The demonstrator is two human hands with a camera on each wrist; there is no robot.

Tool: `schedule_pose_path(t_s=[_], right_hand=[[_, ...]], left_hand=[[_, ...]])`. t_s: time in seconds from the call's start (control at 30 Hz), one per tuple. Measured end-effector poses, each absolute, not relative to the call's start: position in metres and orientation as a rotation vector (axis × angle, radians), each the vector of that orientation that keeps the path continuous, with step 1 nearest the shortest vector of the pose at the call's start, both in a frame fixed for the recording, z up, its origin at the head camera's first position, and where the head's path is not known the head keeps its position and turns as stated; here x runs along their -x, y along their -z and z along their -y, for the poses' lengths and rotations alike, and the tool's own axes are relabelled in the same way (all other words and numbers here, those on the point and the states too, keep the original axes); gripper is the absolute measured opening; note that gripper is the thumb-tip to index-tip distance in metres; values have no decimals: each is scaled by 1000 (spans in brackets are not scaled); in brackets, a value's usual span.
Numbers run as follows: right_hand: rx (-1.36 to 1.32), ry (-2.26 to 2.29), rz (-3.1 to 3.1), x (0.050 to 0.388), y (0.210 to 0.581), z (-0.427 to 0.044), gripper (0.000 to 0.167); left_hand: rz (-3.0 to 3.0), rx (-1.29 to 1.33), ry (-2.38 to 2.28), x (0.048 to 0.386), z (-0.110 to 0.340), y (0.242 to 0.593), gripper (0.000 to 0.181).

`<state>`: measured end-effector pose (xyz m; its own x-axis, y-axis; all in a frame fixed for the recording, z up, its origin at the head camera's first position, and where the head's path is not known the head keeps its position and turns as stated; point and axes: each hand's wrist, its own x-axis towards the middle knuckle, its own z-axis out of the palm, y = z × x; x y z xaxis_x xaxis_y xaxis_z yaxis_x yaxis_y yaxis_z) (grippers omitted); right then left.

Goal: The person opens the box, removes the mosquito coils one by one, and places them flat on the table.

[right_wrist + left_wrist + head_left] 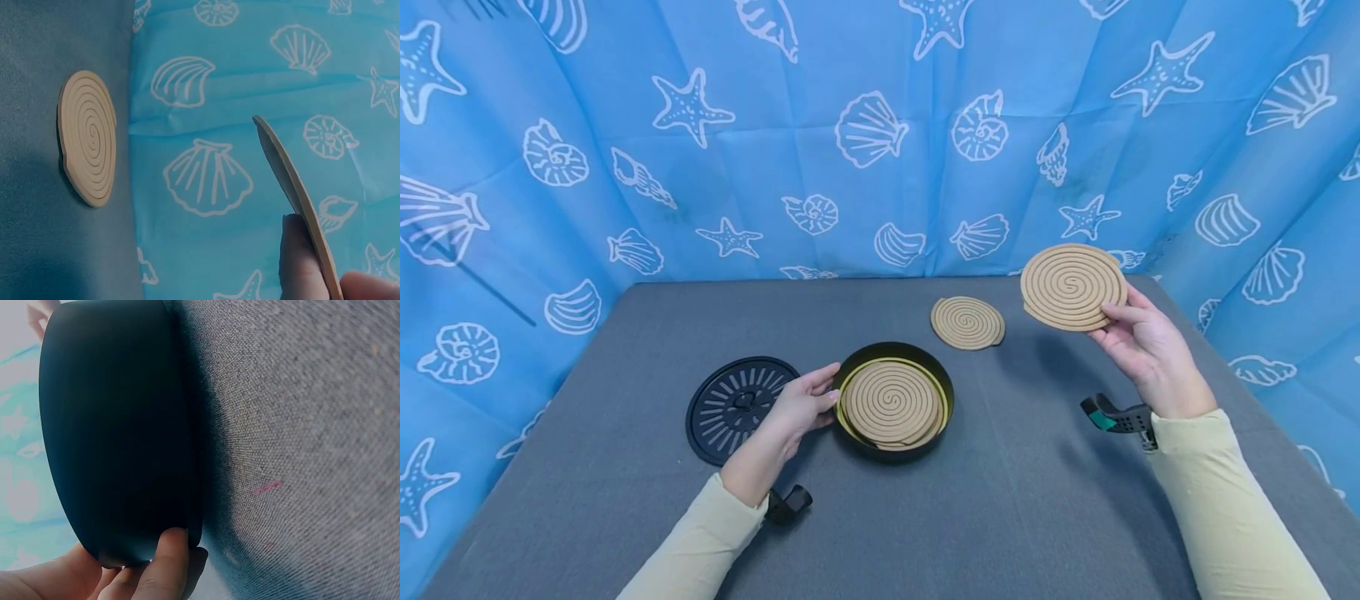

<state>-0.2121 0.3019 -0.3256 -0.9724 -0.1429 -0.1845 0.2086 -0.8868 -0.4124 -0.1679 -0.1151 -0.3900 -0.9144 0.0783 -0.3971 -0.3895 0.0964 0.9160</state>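
Note:
My right hand (pixel 1150 350) pinches the edge of a tan mosquito coil (pixel 1070 285) between thumb and fingers, raised above the table at the right. In the right wrist view that coil appears nearly edge-on. A round black tin (pixel 950 375) with a yellow inner ring stands mid-table, holding stacked mosquito coils (pixel 891 402). Against the tin's left side is my left hand (pixel 793 412), gripping it with thumb and fingers. The left wrist view shows the fingertips (pixel 172 544) on the tin's dark wall. Another mosquito coil (pixel 967 322) lies flat behind the tin, toward the right.
A black slotted lid (pixel 718 412) lies on the table left of the tin, partly hidden by my left hand. Grey cloth (pixel 970 517) covers the table. A blue curtain (pixel 820 167) with white seashells and starfish hangs along the back and sides.

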Motion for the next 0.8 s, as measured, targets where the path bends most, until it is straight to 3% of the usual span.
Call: schedule_pose_path(t_s=[0.8], right_hand=[[-569,2917,-453,234,346,-317,71]], left_hand=[[-2041,322,-1871,169,115,390,47]])
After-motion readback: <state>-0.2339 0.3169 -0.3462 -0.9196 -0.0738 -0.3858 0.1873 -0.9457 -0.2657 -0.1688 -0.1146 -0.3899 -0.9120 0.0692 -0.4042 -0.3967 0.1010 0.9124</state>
